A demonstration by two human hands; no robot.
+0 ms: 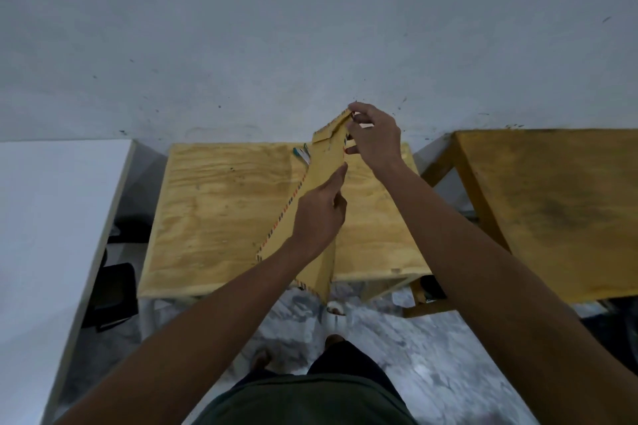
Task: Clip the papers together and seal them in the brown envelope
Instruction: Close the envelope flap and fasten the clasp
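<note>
The brown envelope (319,183), edged with red and blue stripes, is held up over the small plywood table (224,217), its long side pointing away from me. My left hand (319,214) grips its middle from the left. My right hand (374,138) pinches the far top end, where the flap (328,133) is folded. A small white and green object (303,153) lies on the table just left of the envelope; I cannot tell what it is. The papers are not visible.
A white surface (51,235) stands to the left and a darker wooden table (552,210) to the right. A grey wall (310,45) rises behind the tables. Dark objects (114,293) sit on the floor at the left, and my feet show below.
</note>
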